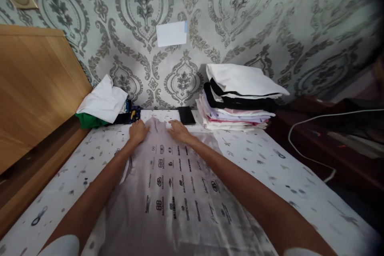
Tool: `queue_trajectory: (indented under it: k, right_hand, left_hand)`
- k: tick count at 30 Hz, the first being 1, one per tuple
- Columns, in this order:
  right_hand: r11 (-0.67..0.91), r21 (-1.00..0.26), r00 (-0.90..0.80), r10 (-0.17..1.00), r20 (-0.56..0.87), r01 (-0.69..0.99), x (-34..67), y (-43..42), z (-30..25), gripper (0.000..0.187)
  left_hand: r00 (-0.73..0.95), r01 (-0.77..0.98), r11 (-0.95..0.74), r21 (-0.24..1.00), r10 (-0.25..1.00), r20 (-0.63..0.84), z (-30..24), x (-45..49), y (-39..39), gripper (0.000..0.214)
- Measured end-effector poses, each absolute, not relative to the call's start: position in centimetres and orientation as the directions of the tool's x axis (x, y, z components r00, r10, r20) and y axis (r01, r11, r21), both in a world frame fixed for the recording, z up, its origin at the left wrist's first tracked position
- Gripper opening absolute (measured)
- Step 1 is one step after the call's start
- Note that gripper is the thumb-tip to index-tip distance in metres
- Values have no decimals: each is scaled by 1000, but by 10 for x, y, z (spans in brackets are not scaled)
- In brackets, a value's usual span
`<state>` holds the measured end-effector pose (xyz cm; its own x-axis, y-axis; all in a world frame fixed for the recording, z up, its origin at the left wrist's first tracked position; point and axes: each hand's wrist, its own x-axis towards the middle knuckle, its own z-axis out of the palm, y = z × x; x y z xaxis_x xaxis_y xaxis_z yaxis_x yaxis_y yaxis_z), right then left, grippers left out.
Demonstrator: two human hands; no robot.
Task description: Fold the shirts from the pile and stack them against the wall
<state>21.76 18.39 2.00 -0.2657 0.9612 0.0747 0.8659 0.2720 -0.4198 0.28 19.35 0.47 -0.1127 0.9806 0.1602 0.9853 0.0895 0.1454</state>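
Observation:
A pale mauve-grey T-shirt (135,224) printed with rows of black logos and lettering lies spread on the patterned white sheet, its far end toward the wall. At its far left edge my left hand (139,131) is closed on the fabric, with the fingertips partly hidden. My right hand (179,131) pinches the cloth at the far right, its fingers curled inward. Between the two hands the T-shirt's far edge looks narrow and slightly rumpled. Both forearms reach over the garment, and the right one covers part of its right side.
A tall stack of folded clothes (237,114) stands at the back right. Beside it lies a black flat object (186,115). At the back left is a smaller clothes pile (103,100), next to a wooden panel (36,88). A white cable (306,152) hangs at the right.

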Motion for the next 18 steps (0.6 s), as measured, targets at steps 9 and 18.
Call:
queue_trajectory:
  k: [9,18]
  right_hand:
    - [76,-410,-22,991,136,909,177,220,-7,24]
    - [198,-451,-82,961,264,870,196,205,-2,33]
  left_hand:
    - [-62,994,45,98,982,177,2,6,202,32]
    - [-42,997,25,77,971,236,18,-2,187,34]
